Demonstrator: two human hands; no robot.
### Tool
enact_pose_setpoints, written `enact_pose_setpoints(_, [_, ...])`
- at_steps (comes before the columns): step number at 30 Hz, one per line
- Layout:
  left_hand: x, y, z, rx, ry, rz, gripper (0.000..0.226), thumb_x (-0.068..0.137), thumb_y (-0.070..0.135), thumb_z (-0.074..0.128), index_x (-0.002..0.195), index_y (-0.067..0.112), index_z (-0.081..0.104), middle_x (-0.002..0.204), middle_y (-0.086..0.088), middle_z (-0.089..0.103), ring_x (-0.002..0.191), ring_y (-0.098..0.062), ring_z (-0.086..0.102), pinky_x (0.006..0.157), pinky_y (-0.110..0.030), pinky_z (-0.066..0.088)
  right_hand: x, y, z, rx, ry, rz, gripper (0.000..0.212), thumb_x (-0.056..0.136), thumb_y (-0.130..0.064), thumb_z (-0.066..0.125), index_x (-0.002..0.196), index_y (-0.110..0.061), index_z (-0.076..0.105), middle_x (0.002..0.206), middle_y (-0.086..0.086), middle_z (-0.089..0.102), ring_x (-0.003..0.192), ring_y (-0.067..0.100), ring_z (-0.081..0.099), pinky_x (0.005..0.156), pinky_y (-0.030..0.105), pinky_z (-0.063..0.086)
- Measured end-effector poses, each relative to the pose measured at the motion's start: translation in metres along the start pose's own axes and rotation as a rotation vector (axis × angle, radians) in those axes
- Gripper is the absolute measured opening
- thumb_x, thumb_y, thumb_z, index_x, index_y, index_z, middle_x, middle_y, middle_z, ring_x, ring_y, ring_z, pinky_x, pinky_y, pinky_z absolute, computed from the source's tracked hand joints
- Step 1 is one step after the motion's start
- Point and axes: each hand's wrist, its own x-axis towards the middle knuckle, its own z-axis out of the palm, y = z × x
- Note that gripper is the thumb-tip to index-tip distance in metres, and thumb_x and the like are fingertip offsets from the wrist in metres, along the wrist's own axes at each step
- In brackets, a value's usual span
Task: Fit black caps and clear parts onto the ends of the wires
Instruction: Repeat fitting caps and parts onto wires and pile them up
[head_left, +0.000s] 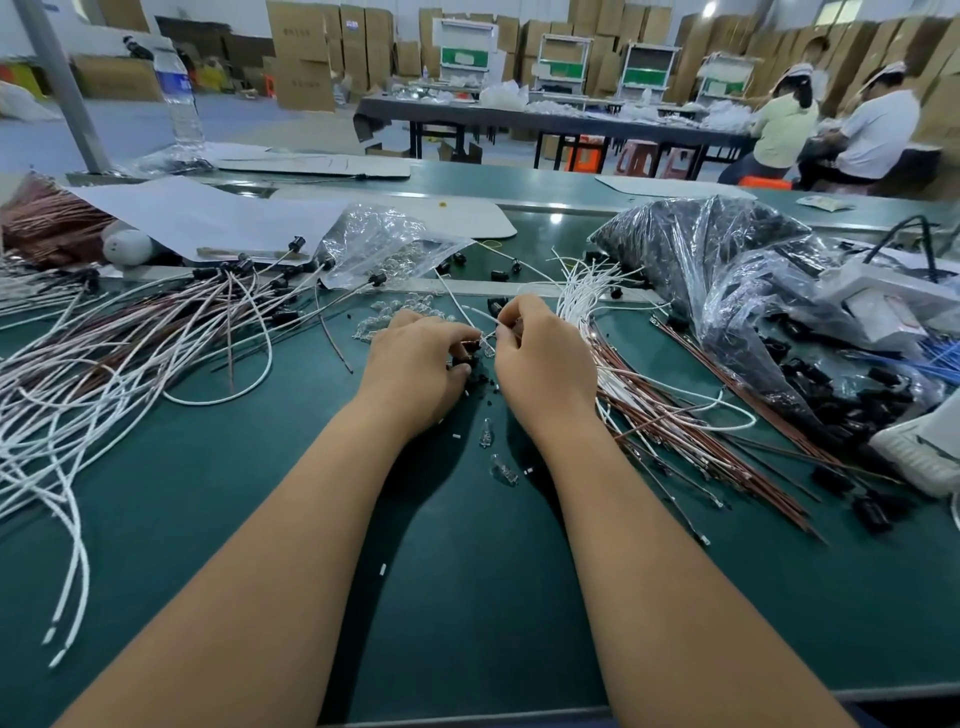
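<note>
Assembly in progress at mid-surface of the green bench (467, 571). Left hand (415, 364) with fingers curled round a black cap (464, 358); right hand (540, 358) pinching the end of a white wire (457, 301), the two hands almost touching. Whether a clear part is already seated between the fingertips: cannot be told.

Toward the left edge: a large spread of finished wires (156, 332), white and brown, many tipped with black caps. Toward the right edge: a smaller bundle of bare wires (675, 415) with ends uncapped, fanned out just beside the right hand. At the far edge: a clear bag of clear parts (379, 244) and, nearer the right corner, a bag of black caps (727, 260). Loose clear parts (485, 434) between the forearms.

Judged progress: well past halfway, the finished pile clearly outweighing the bare bundle; one wire in hand, the bare bundle left to fit.
</note>
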Motion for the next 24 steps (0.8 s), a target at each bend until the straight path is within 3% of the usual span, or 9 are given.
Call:
enact_pose_setpoints(2, [0.000,-0.001,0.000,-0.001,0.052,-0.032,0.038,0.087,0.014,0.059,0.122,0.027,0.065,0.106,-0.001,0.064,0.114,-0.028,0.041,0.098,-0.035,0.034,-0.001,0.000,0.000,0.026,0.024,-0.008,0.004,0.095,-0.016,0.053,0.096,-0.016,0.056,0.077,-0.005,0.060,0.067,0.019,0.050,0.050,0.026,0.028])
enact_pose_setpoints(4, [0.000,0.000,-0.005,-0.182,0.148,-0.078,0.033,0.088,0.011,0.058,0.114,0.026,0.070,0.101,-0.001,0.064,0.107,-0.019,0.049,0.093,-0.029,0.039,-0.001,0.001,-0.001,0.058,0.045,-0.007,0.004,0.095,-0.016,0.053,0.095,-0.018,0.056,0.077,-0.004,0.063,0.065,0.018,0.050,0.048,0.021,0.027])
enact_pose_setpoints(6, [-0.002,0.000,-0.013,-0.457,0.217,-0.107,0.027,0.087,0.005,0.062,0.103,0.024,0.073,0.093,0.001,0.070,0.080,0.005,0.059,0.074,-0.012,0.046,0.000,0.002,-0.001,0.095,0.055,-0.010,0.009,0.095,-0.016,0.053,0.101,-0.019,0.059,0.075,-0.006,0.061,0.066,0.016,0.051,0.048,0.020,0.028])
enact_pose_setpoints(7, [-0.003,0.000,-0.017,-0.571,0.244,-0.130,0.026,0.086,0.003,0.064,0.098,0.024,0.073,0.089,0.003,0.071,0.071,0.007,0.059,0.070,-0.009,0.047,0.000,0.001,-0.001,0.113,0.057,-0.022,0.012,0.095,-0.015,0.053,0.104,-0.019,0.060,0.074,-0.007,0.060,0.066,0.015,0.052,0.049,0.020,0.030])
enact_pose_setpoints(11, [-0.004,-0.001,-0.028,-1.015,0.292,-0.300,0.021,0.087,-0.002,0.064,0.095,0.017,0.065,0.084,-0.001,0.068,0.074,-0.010,0.065,0.079,-0.026,0.056,-0.002,-0.003,-0.001,0.139,0.061,-0.088,0.021,0.093,-0.012,0.056,0.111,-0.020,0.064,0.076,-0.008,0.061,0.069,0.015,0.058,0.057,0.025,0.044])
enact_pose_setpoints(14, [-0.003,-0.002,-0.031,-1.264,0.298,-0.366,0.022,0.089,-0.005,0.059,0.098,0.015,0.061,0.080,-0.006,0.066,0.071,-0.013,0.067,0.077,-0.025,0.058,-0.003,-0.003,-0.001,0.151,0.043,-0.101,0.023,0.093,-0.012,0.056,0.112,-0.023,0.064,0.069,-0.013,0.054,0.061,0.009,0.052,0.053,0.024,0.038])
enact_pose_setpoints(20, [-0.004,-0.008,-0.031,-1.352,0.216,-0.387,0.020,0.088,-0.007,0.058,0.097,0.009,0.065,0.075,-0.003,0.073,0.074,-0.014,0.070,0.072,-0.022,0.058,-0.005,-0.004,-0.002,0.148,0.003,-0.134,0.021,0.093,-0.014,0.056,0.108,-0.025,0.066,0.057,-0.016,0.041,0.053,0.002,0.040,0.049,0.024,0.029])
enact_pose_setpoints(24, [-0.003,-0.007,-0.029,-1.367,0.201,-0.380,0.016,0.088,-0.005,0.059,0.097,0.007,0.064,0.074,-0.005,0.073,0.073,-0.015,0.071,0.071,-0.023,0.059,-0.006,-0.006,-0.004,0.131,0.008,-0.146,0.021,0.093,-0.013,0.056,0.107,-0.024,0.066,0.059,-0.015,0.042,0.056,0.009,0.041,0.050,0.025,0.029])
